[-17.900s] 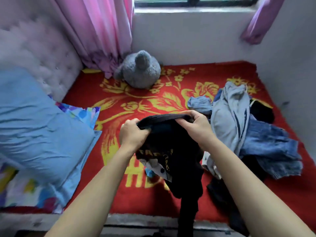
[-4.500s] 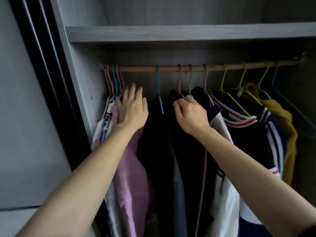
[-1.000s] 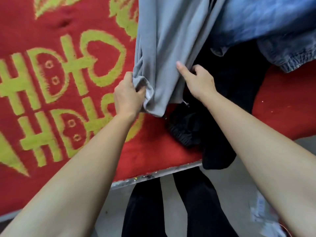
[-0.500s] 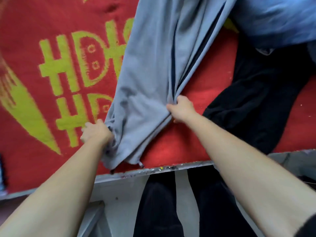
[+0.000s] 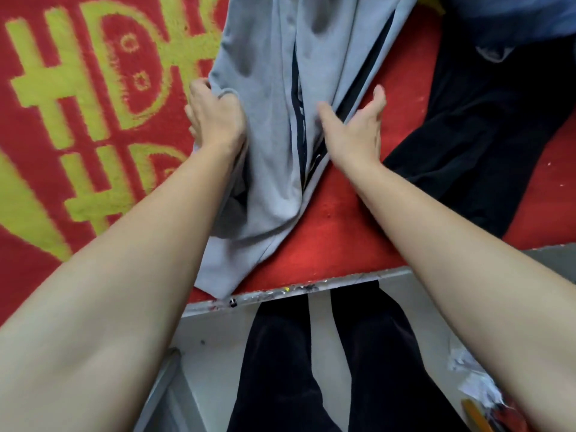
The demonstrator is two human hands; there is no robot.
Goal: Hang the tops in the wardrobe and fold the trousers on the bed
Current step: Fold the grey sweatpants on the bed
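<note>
Here, the grey trousers (image 5: 268, 126) lie lengthwise on the red bed (image 5: 343, 238), reaching its near edge. The left hand (image 5: 215, 120) keeps its grip clamped on a bunch of their left side. The right hand (image 5: 352, 132), fingers apart, rests flat on their right edge. Black trousers (image 5: 486, 135) lie just beside.
</note>
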